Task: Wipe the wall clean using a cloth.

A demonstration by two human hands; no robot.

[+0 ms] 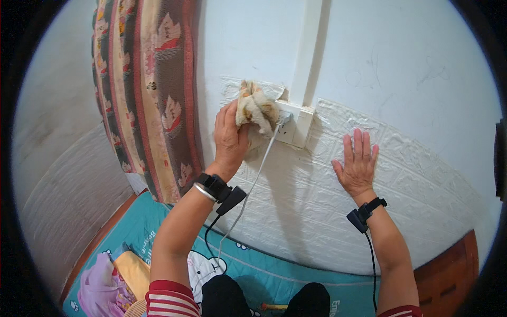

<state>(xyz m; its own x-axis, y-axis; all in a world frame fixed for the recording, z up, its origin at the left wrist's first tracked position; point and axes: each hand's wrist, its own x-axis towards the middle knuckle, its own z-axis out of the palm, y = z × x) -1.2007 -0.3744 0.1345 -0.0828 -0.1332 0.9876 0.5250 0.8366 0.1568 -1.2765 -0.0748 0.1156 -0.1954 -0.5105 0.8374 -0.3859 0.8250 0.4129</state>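
Observation:
My left hand [231,136] grips a crumpled, stained cloth [256,109] against the wall, just left of a white wall socket [302,125]. A white plug [283,117] sits in that socket, and its white cable [259,170] hangs down towards the bed. The cloth touches or nearly touches the plug; which one I cannot tell. Flat on the embossed white brick-pattern wall panel [400,166] rests my right hand [358,164], fingers spread and holding nothing. Both wrists wear black strapped devices with black cables.
A patterned striped curtain [170,79] hangs at the left. White trunking [311,51] runs up from the socket. Below is a bed with a teal printed cover [273,273], where folded clothes [107,277] lie at the left. A brown wooden panel [451,273] stands at lower right.

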